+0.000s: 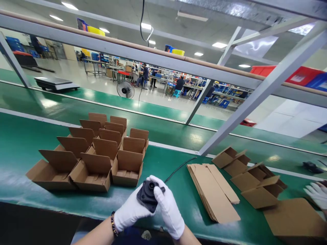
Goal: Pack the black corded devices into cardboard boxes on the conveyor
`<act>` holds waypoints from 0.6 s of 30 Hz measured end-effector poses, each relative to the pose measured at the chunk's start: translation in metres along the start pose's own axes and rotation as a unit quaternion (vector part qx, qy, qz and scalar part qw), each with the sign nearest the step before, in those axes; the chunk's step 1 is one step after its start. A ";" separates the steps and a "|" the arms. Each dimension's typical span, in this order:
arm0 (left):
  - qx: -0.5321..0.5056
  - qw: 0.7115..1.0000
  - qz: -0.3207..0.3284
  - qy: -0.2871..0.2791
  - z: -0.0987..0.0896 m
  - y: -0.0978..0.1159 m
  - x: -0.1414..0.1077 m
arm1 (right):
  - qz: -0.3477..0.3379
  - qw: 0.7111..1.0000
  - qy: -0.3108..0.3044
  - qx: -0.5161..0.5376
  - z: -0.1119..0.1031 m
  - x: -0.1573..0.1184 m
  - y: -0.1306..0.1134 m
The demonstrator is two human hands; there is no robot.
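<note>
Between my two white-gloved hands is a black square-bodied device [146,198] with a round knob-like part on top and a black cable [180,166] running off to the upper right. My left hand [131,212] is closed around its left side and underside. From the right, my right hand [170,212] grips it, thumb lying on the upper face. Just beyond my left hand stand open cardboard boxes [95,183] in rows, their lids raised. To the right of my right hand lies a stack of flat, folded cardboard [217,194].
More part-folded boxes [258,183] stand at the right, where a co-worker's gloved hand [316,194] touches a cardboard sheet [293,217]. A slanted metal post [245,102] rises behind the green bench [176,156]. A flat scale [56,83] sits far left.
</note>
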State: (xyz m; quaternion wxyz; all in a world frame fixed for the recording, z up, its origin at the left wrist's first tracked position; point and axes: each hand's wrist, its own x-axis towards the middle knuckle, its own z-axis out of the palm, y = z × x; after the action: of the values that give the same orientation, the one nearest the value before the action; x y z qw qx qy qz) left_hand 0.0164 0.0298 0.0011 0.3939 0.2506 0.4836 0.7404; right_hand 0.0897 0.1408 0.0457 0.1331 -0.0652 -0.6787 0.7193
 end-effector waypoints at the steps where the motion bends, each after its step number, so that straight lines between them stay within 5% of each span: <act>1: -0.022 1.000 -0.004 0.000 0.004 0.003 0.003 | -0.006 1.000 0.021 0.014 -0.001 0.001 -0.003; 4: -0.038 0.998 -0.005 -0.054 0.014 0.019 0.010 | -0.026 0.998 0.055 0.005 -0.014 0.008 -0.020; 7: -0.016 0.989 0.009 -0.148 0.028 0.038 0.020 | -0.065 0.997 0.023 -0.039 -0.034 0.013 -0.043; 9: -0.008 0.986 0.045 -0.162 0.044 0.044 0.032 | -0.094 0.994 0.022 -0.042 -0.045 0.013 -0.055; 15: -0.081 0.985 0.133 0.074 0.094 0.019 0.070 | -0.131 0.966 0.209 -0.076 -0.048 0.007 -0.052; 18: -0.134 0.974 0.135 0.124 0.104 0.007 0.076 | -0.130 0.951 0.256 -0.113 -0.042 0.005 -0.042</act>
State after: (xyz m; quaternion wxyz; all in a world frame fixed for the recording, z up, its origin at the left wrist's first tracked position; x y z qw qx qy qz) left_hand 0.0489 0.1449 0.0490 0.2575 0.1646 0.3870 0.8700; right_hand 0.1012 0.1843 0.0845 0.3862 -0.1729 -0.7011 0.5739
